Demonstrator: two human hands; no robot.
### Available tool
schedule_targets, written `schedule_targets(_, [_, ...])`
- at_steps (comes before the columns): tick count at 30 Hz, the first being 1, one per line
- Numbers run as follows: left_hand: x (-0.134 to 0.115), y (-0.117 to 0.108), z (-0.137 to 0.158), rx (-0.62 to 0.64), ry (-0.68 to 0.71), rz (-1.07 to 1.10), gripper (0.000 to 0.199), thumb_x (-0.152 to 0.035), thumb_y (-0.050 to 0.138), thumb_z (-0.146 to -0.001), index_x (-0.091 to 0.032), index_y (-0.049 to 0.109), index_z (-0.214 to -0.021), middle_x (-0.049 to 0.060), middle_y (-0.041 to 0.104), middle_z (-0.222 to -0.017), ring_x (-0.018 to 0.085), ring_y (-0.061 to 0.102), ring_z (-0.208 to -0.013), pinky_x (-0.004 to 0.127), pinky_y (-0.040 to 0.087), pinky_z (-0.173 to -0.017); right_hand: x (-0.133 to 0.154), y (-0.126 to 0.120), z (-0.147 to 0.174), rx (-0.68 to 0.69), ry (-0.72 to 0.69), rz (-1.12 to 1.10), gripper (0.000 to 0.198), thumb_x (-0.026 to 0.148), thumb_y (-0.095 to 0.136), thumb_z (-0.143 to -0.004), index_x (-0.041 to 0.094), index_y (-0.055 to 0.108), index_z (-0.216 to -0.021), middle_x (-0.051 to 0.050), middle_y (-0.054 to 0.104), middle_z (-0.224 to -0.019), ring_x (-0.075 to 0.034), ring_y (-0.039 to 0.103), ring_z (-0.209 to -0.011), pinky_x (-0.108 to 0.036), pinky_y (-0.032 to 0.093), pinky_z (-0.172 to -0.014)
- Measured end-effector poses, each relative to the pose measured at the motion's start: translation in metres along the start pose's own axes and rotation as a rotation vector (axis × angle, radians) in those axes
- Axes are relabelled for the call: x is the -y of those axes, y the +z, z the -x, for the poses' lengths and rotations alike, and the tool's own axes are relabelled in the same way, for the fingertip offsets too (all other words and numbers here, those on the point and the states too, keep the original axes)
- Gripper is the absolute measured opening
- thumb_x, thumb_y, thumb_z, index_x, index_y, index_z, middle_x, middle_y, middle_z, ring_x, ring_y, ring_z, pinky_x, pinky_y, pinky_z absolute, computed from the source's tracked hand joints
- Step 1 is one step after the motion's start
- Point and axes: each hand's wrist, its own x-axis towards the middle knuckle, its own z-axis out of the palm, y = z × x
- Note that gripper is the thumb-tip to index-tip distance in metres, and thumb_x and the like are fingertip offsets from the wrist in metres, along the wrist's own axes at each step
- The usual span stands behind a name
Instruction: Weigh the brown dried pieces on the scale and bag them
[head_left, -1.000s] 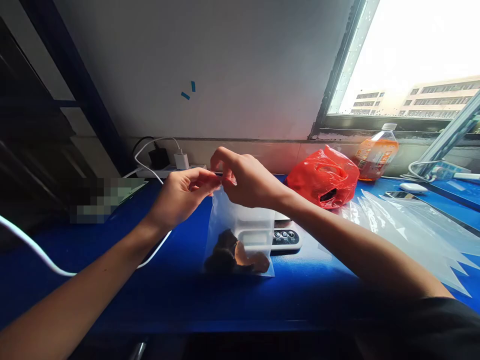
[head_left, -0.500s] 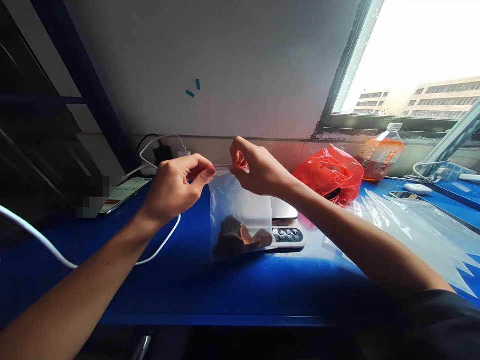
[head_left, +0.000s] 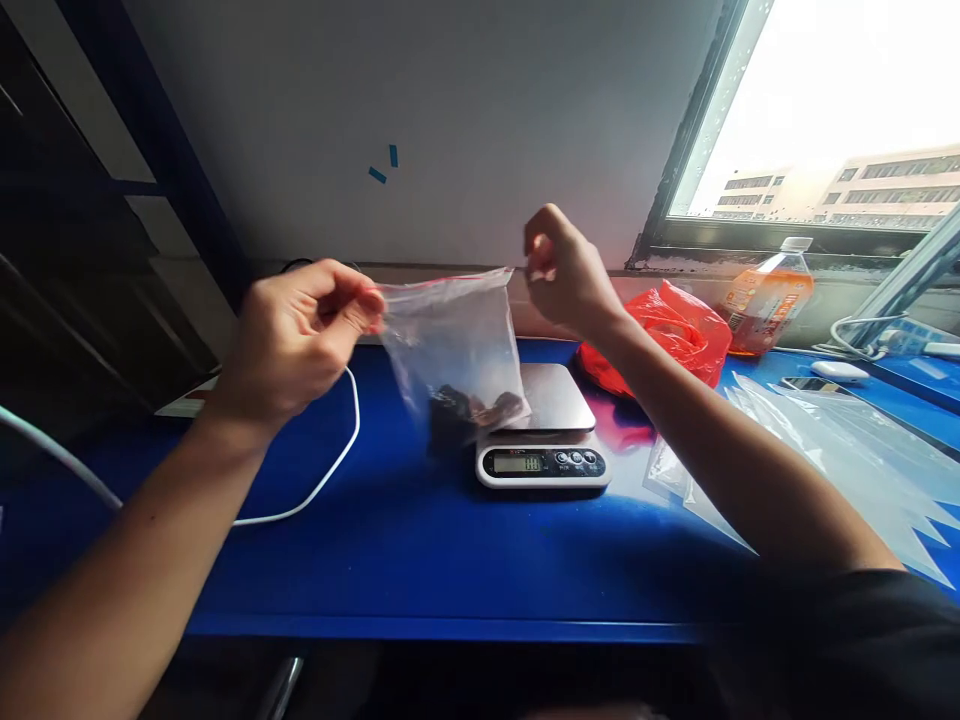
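My left hand (head_left: 292, 335) pinches the upper left corner of a clear zip bag (head_left: 459, 335), which hangs tilted in the air. At its bottom lie dark and brownish pieces (head_left: 454, 415); their kind I cannot make out. Just past the bag's upper right corner is my right hand (head_left: 570, 275), fingers curled closed, apart from the bag and with nothing visible in them. The bag's lower right part overlaps a white kitchen scale (head_left: 555, 400) with a steel plate; I cannot tell whether they touch.
On the blue table (head_left: 420, 560), a red plastic bag (head_left: 675, 330) sits at back right beside a bottle of orange drink (head_left: 769, 305). Flat clear bags (head_left: 825, 450) are spread at right, near a phone and a white case (head_left: 838, 372). A white cable (head_left: 330, 480) curves at left.
My right hand has let go of the bag's top edge and moved up and right. My left hand has moved left and up with the bag, uncovering the scale's display.
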Motion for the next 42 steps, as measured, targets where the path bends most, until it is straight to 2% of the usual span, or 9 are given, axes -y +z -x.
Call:
schedule_targets(3, [0.005, -0.011, -0.009, -0.145, 0.005, 0.178, 0.009, -0.023, 0.074, -0.08, -0.018, 0.067, -0.077, -0.002, 0.061, -0.068, 0.011, 0.058, -0.063, 0.029, 0.052, -0.067, -0.022, -0.017, -0.008, -0.151, 0.09, -0.057, 0.026, 0.017, 0.052, -0.082, 0.021, 0.056, -0.107, -0.001, 0.056, -0.079, -0.013, 0.052, -0.07, -0.03, 0.043, -0.064])
schedule_targets(6, [0.012, -0.011, -0.014, -0.182, -0.078, 0.272, 0.006, -0.017, 0.072, -0.076, -0.017, 0.066, -0.073, -0.003, 0.06, -0.065, 0.009, 0.055, -0.059, 0.028, 0.05, -0.063, -0.01, -0.031, -0.008, -0.139, 0.09, -0.167, 0.019, 0.028, 0.055, -0.086, 0.021, 0.061, -0.103, -0.002, 0.06, -0.083, -0.012, 0.054, -0.071, -0.029, 0.042, -0.063])
schedule_targets(8, [0.014, -0.005, -0.012, -0.136, -0.114, 0.26, 0.004, -0.017, 0.068, -0.078, -0.018, 0.066, -0.074, -0.004, 0.061, -0.066, 0.008, 0.055, -0.061, 0.026, 0.048, -0.065, 0.015, -0.033, -0.002, 0.001, 0.028, -0.215, 0.021, 0.036, 0.055, -0.089, 0.019, 0.065, -0.096, -0.003, 0.061, -0.082, -0.012, 0.056, -0.075, -0.029, 0.044, -0.066])
schedule_targets(11, [0.014, 0.004, -0.007, -0.069, -0.094, 0.244, 0.006, -0.018, 0.064, -0.082, -0.018, 0.064, -0.076, -0.004, 0.061, -0.069, 0.008, 0.054, -0.064, 0.026, 0.047, -0.067, 0.054, -0.026, 0.01, 0.315, -0.071, -0.184, 0.023, 0.038, 0.064, -0.085, 0.016, 0.066, -0.084, -0.001, 0.059, -0.074, -0.015, 0.057, -0.078, -0.028, 0.045, -0.067])
schedule_targets(14, [0.012, 0.005, -0.004, -0.061, -0.089, 0.274, 0.006, -0.02, 0.063, -0.085, -0.018, 0.064, -0.08, -0.004, 0.06, -0.071, 0.008, 0.053, -0.064, 0.026, 0.046, -0.067, 0.07, -0.018, 0.017, 0.431, -0.11, -0.058, 0.018, 0.03, 0.07, -0.081, 0.015, 0.064, -0.072, 0.0, 0.056, -0.067, -0.015, 0.056, -0.074, -0.03, 0.046, -0.068])
schedule_targets(20, [0.012, 0.002, -0.007, -0.08, -0.071, 0.292, 0.005, -0.019, 0.067, -0.085, -0.017, 0.064, -0.081, -0.004, 0.059, -0.068, 0.008, 0.053, -0.062, 0.026, 0.045, -0.063, 0.059, -0.021, 0.013, 0.279, -0.149, -0.139, 0.014, 0.026, 0.06, -0.089, 0.016, 0.068, -0.084, -0.001, 0.065, -0.081, -0.014, 0.061, -0.081, -0.031, 0.049, -0.079])
schedule_targets(25, [0.02, 0.004, -0.01, -0.109, -0.038, 0.299, 0.004, -0.014, 0.066, -0.083, -0.016, 0.068, -0.079, -0.003, 0.06, -0.065, 0.007, 0.055, -0.056, 0.023, 0.045, -0.057, 0.052, -0.025, 0.008, 0.177, -0.143, -0.148, 0.019, 0.03, 0.059, -0.089, 0.014, 0.068, -0.085, -0.002, 0.065, -0.079, -0.013, 0.062, -0.079, -0.028, 0.051, -0.076])
schedule_targets(32, [0.027, 0.006, -0.014, -0.152, 0.015, 0.382, 0.005, -0.011, 0.066, -0.079, -0.014, 0.068, -0.076, -0.001, 0.061, -0.064, 0.006, 0.055, -0.051, 0.019, 0.045, -0.051, 0.052, -0.025, 0.011, 0.309, -0.231, -0.108, 0.018, 0.03, 0.062, -0.087, 0.013, 0.068, -0.083, -0.002, 0.067, -0.078, -0.012, 0.062, -0.075, -0.026, 0.051, -0.073])
schedule_targets(42, [0.028, 0.007, -0.014, -0.119, -0.01, 0.386, 0.005, -0.012, 0.067, -0.084, -0.013, 0.066, -0.079, -0.001, 0.061, -0.062, 0.006, 0.055, -0.05, 0.017, 0.046, -0.051, 0.053, -0.022, 0.014, 0.299, -0.241, -0.06, 0.007, 0.015, 0.061, -0.086, 0.017, 0.066, -0.081, -0.001, 0.068, -0.082, -0.012, 0.062, -0.077, -0.026, 0.051, -0.075])
